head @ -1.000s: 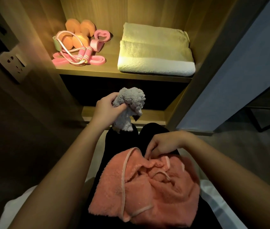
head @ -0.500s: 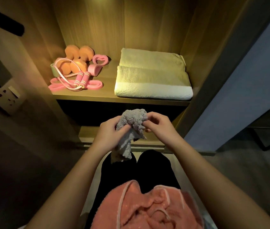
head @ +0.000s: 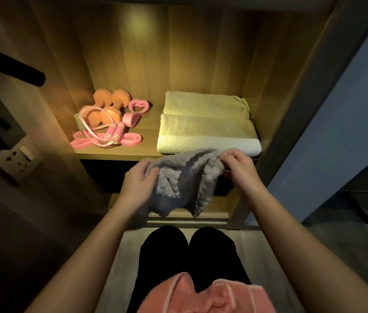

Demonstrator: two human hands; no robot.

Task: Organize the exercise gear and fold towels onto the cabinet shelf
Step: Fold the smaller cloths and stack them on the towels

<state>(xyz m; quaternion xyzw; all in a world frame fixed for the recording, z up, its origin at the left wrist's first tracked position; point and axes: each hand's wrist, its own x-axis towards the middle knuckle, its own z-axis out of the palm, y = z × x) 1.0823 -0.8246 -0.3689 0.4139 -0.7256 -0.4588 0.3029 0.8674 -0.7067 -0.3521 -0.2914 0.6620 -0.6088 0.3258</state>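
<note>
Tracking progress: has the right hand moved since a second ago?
Yes: right hand left the pink towel, up to the grey towel at the shelf edge.

Cream towel point(head: 205, 123) x1, grey towel point(head: 185, 177) x1, coral towel point(head: 212, 297) x1; dumbbells point(head: 122, 99) x2; skip rope point(head: 115, 131) x1.

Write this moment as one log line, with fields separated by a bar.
left hand: grips grey towel | right hand: pinches its edge | cream towel: folded on shelf | pink towel: on lap
</note>
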